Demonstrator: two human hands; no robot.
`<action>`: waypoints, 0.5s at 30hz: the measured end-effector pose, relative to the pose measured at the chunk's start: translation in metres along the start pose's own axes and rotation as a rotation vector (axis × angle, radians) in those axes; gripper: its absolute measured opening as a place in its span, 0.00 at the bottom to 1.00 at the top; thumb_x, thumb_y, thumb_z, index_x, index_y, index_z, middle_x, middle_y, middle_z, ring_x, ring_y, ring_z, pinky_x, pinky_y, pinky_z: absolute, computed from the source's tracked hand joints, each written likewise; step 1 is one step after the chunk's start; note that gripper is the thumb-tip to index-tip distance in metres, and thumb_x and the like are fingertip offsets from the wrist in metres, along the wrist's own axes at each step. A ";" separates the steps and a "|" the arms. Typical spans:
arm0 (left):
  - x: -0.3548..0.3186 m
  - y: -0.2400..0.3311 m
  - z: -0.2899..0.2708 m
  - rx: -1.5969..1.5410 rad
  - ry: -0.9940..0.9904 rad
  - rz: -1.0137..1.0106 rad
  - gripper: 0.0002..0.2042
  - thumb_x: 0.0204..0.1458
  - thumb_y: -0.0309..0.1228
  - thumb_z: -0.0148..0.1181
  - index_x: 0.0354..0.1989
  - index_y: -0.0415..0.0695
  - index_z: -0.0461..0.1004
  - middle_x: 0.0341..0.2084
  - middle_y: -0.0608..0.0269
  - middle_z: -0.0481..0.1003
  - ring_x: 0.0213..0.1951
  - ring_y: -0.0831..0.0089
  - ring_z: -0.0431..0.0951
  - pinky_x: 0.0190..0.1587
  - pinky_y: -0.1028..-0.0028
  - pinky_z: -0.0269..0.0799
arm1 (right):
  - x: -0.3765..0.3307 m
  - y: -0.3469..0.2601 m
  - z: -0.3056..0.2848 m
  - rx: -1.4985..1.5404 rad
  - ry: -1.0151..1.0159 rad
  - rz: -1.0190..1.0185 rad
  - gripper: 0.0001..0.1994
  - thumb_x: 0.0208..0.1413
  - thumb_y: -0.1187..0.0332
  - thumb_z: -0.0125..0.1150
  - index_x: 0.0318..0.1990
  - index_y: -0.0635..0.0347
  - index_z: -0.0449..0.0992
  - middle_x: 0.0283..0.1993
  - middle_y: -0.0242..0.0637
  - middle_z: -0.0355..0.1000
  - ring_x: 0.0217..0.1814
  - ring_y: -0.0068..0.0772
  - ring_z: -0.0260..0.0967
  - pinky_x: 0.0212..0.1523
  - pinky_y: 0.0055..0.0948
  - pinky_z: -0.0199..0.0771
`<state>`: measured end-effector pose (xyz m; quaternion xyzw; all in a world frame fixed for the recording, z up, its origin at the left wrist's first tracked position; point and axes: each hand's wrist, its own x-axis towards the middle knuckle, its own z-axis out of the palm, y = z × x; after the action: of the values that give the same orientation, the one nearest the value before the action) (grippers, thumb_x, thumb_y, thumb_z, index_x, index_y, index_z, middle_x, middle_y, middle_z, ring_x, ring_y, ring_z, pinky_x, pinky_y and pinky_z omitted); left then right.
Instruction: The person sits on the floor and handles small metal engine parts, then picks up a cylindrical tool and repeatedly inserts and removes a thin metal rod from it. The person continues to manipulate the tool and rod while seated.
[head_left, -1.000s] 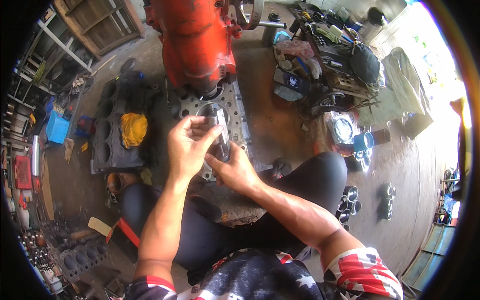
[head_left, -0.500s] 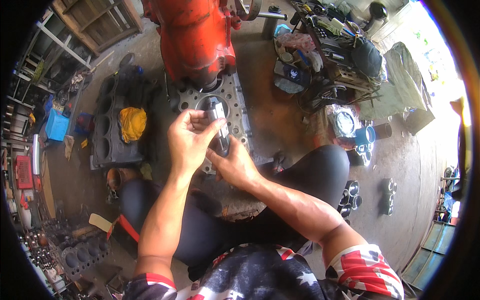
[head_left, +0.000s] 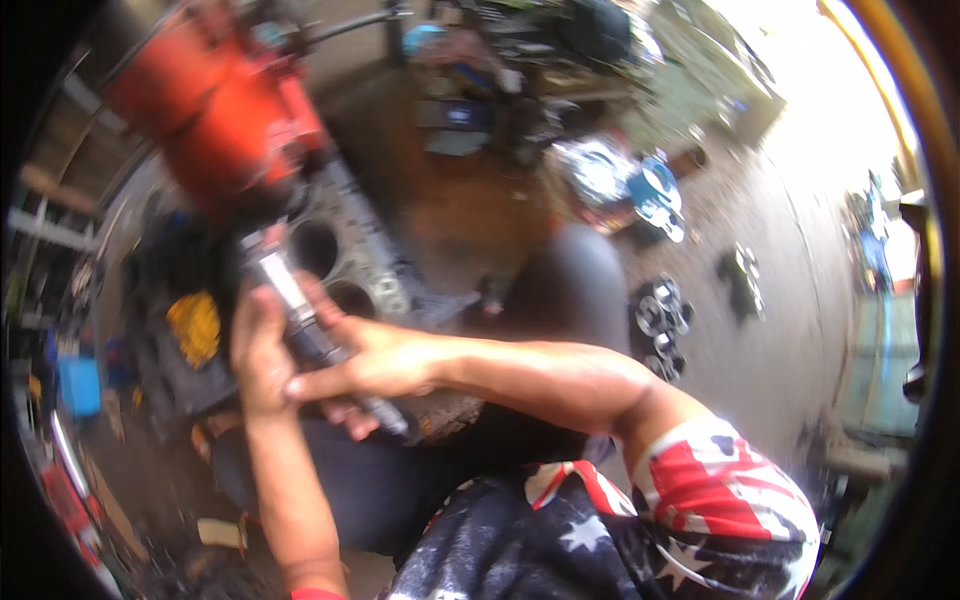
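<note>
The person sits low over a grey engine block (head_left: pixel 345 265) with round cylinder bores, and both hands meet on one long metal tool (head_left: pixel 315 335), a slim rod with a bright silvery upper end and a darker lower shaft. The left hand (head_left: pixel 258 350) is wrapped around its middle from the left; the right hand (head_left: pixel 375 365) is clamped on it from the right, fingers curled over the shaft. The rod slants, top toward the block. The picture is blurred. An orange engine housing (head_left: pixel 215 100) stands just beyond the block. A yellow rag (head_left: pixel 195 325) lies left of the hands.
</note>
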<state>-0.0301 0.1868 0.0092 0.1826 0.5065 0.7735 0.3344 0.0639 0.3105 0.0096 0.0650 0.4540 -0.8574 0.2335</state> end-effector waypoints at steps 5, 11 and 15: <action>0.001 0.004 -0.013 -0.431 -0.072 0.111 0.38 0.63 0.48 0.53 0.75 0.46 0.44 0.37 0.66 0.63 0.33 0.79 0.65 0.33 0.79 0.71 | -0.004 -0.002 0.003 -0.174 -0.053 -0.168 0.24 0.57 0.51 0.68 0.32 0.69 0.76 0.23 0.38 0.75 0.23 0.29 0.76 0.24 0.26 0.76; 0.007 0.021 -0.048 -0.827 -0.292 0.125 0.30 0.67 0.39 0.50 0.73 0.43 0.49 0.42 0.64 0.64 0.40 0.75 0.68 0.44 0.73 0.74 | -0.008 0.006 0.004 -0.547 0.110 -0.384 0.26 0.53 0.47 0.70 0.31 0.67 0.76 0.24 0.39 0.75 0.28 0.31 0.74 0.30 0.32 0.73; 0.005 0.023 -0.064 -0.828 -0.177 0.209 0.29 0.67 0.38 0.50 0.72 0.40 0.51 0.43 0.64 0.64 0.39 0.74 0.65 0.40 0.76 0.71 | -0.008 0.013 0.009 -0.634 0.249 -0.561 0.22 0.51 0.52 0.72 0.31 0.66 0.75 0.24 0.43 0.75 0.27 0.40 0.75 0.30 0.36 0.73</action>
<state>-0.0812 0.1418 0.0031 0.1489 0.1020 0.9224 0.3414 0.0778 0.2994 0.0077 -0.0331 0.7194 -0.6915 -0.0565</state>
